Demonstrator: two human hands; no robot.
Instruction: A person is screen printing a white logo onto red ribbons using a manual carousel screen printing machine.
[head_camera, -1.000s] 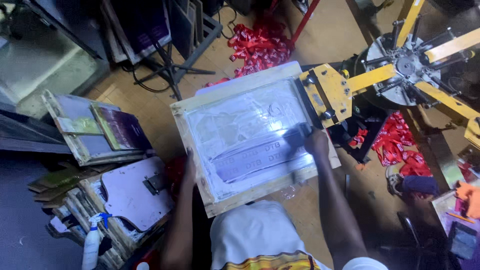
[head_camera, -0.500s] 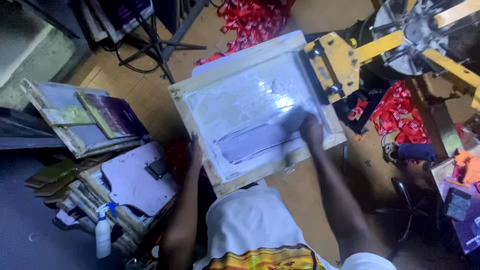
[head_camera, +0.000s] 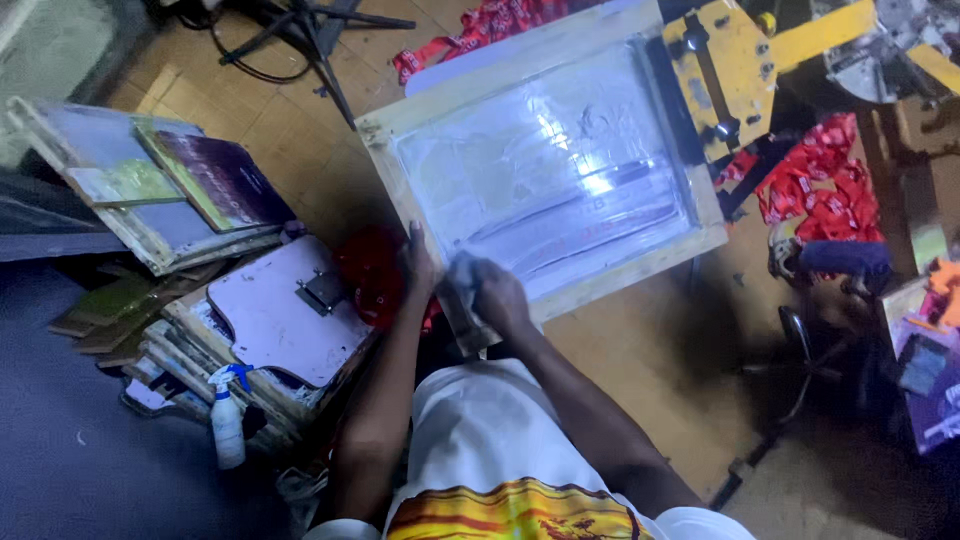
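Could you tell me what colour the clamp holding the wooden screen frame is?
Yellow; the metal clamp on the wooden-framed printing screen shows best in the head view.

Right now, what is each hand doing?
Left hand: on the screen frame edge; grip cannot be told.
Right hand: closed on a squeegee.

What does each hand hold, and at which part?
The right hand grips a squeegee at its upper end. The left hand rests on the screen frame's near left edge.

Wood-framed printing screen (head_camera: 560, 170) tilted, pale ink-smeared mesh; squeegee (head_camera: 462, 305) at near edge.
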